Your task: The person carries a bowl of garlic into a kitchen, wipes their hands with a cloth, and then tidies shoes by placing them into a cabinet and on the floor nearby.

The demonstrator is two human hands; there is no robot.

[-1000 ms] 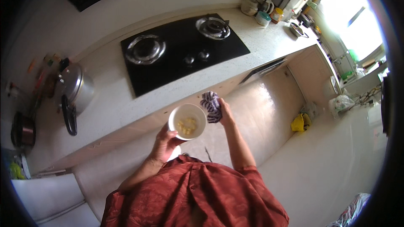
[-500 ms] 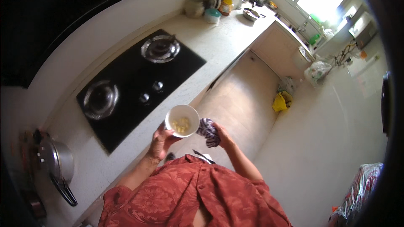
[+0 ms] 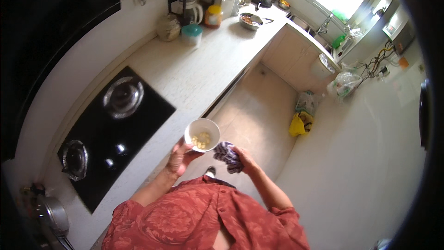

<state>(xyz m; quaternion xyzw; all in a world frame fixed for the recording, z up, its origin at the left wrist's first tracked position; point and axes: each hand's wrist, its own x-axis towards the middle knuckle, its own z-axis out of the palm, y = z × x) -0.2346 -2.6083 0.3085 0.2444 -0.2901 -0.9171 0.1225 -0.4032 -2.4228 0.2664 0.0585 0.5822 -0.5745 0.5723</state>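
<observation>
My left hand (image 3: 179, 157) is closed round the side of a white bowl (image 3: 209, 129), thumb at its rim. Small pale yellow pieces (image 3: 200, 140) lie in the bottom of the bowl; they look like peeled garlic cloves, though I cannot be certain. Close to the bowl's right side, my right hand (image 3: 245, 160) grips a bunched purple-and-white patterned cloth (image 3: 227, 156). Both hands are in front of my body, above the floor beside the counter.
To the left, a black gas hob (image 3: 115, 141) is set in the pale counter (image 3: 196, 71). A pot (image 3: 54, 213) stands at lower left. Farther along are a teal-lidded container (image 3: 191, 34), an orange-lidded jar (image 3: 213, 16) and a pan (image 3: 250, 22). A yellow bag (image 3: 300, 124) sits by the right wall.
I have moved forward along the counter: the hob has slid down and left in view, and the far counter items are closer. Both hands keep their holds.
</observation>
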